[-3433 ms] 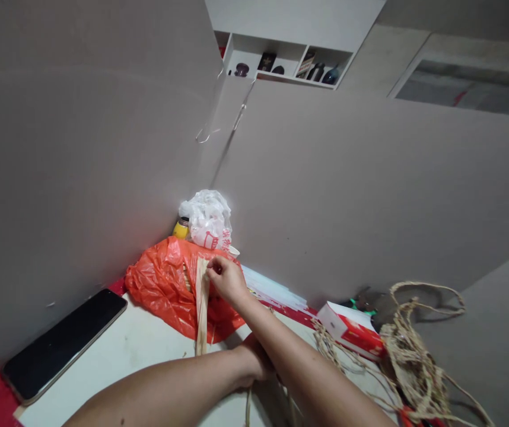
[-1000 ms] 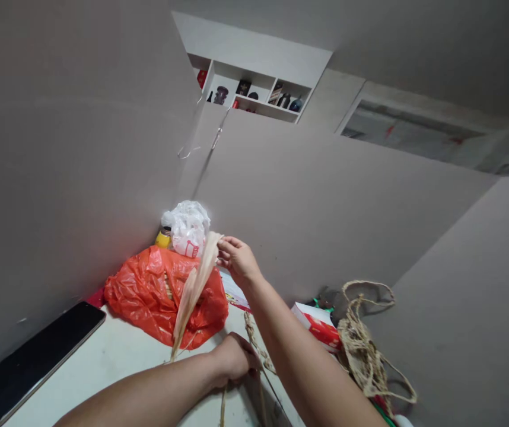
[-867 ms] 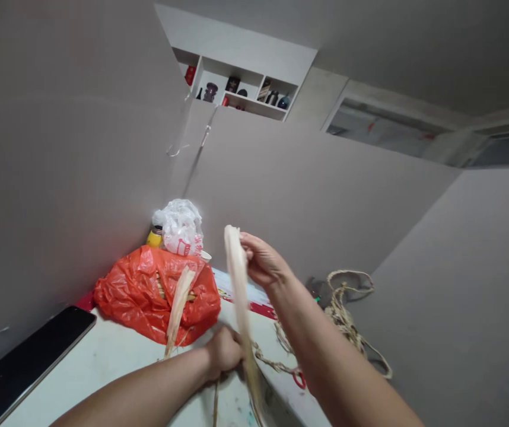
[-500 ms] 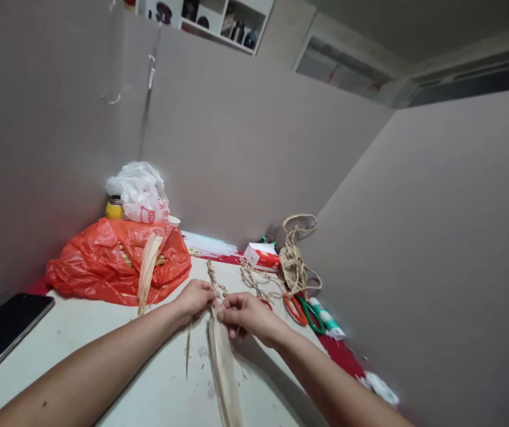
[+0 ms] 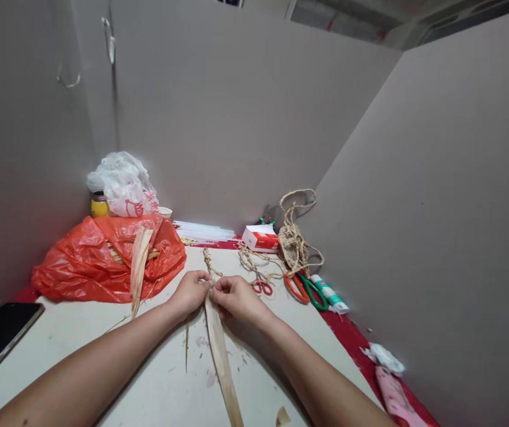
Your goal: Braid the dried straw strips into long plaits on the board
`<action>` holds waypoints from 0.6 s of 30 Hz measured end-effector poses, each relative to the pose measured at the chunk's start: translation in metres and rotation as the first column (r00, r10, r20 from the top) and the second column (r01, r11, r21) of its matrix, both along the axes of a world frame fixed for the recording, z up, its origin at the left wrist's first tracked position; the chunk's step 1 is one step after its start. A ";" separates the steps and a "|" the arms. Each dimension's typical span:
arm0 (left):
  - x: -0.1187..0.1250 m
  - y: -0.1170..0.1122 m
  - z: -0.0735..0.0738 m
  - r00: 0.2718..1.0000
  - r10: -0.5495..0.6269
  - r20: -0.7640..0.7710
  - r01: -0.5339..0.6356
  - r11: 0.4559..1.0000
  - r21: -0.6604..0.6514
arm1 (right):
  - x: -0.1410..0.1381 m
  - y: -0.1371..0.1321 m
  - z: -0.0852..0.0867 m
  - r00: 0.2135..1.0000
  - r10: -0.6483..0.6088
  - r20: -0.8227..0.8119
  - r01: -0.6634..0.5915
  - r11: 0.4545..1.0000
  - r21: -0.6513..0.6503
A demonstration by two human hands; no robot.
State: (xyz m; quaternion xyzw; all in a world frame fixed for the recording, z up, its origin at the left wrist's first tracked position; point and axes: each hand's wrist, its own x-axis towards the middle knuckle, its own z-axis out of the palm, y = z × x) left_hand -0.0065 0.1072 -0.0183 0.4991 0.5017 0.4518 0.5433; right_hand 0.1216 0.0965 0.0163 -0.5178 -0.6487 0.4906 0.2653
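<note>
In the head view my left hand [image 5: 192, 293] and my right hand [image 5: 237, 300] meet over the middle of the board. Both are closed, fingertips pinched together at the top of a long, flat, pale dried leaf strip [image 5: 221, 362]. The strip runs from the fingers down toward the near edge. A short braided cord [image 5: 209, 261] of the same tan fibre extends away from the fingertips. The join between cord and strip is mostly hidden by my fingers. A thin dry sliver [image 5: 187, 347] lies below my left hand.
A red plastic bag [image 5: 76, 261] holding dried strips sits left, near a phone [image 5: 5, 335]. Red-handled scissors [image 5: 262, 287], a coiled fibre rope [image 5: 293, 244], orange-handled [image 5: 296, 289] and green-handled [image 5: 315, 293] tools and a red-white box [image 5: 261, 238] lie at the right back.
The camera view has tilted downward. My right hand's fingers have drawn in closer to my left fingertips at the strip's top, and the red scissors show more fully.
</note>
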 end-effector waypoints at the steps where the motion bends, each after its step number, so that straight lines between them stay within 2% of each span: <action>1: 0.001 0.000 -0.002 1.000 0.008 -0.017 -0.007 0.999 0.037 | 0.001 0.000 0.000 1.000 0.005 -0.013 -0.006 1.000 -0.020; 4: 0.002 0.000 -0.005 0.997 0.007 -0.072 0.000 0.995 0.099 | 0.005 -0.001 0.003 1.000 0.007 -0.022 -0.009 0.997 -0.077; 8: 0.004 -0.001 -0.004 0.993 0.016 -0.117 -0.003 0.994 0.108 | 0.008 -0.003 0.005 1.000 -0.021 -0.018 0.019 0.997 -0.080; 15: 0.007 -0.001 0.000 0.987 0.036 -0.155 -0.014 0.990 0.139 | 0.006 -0.004 0.001 1.000 0.008 -0.015 -0.007 0.999 0.054; 18: 0.006 -0.001 0.000 0.983 0.024 -0.181 0.003 0.990 0.144 | 0.007 -0.004 0.002 0.998 0.068 0.004 -0.068 0.997 -0.024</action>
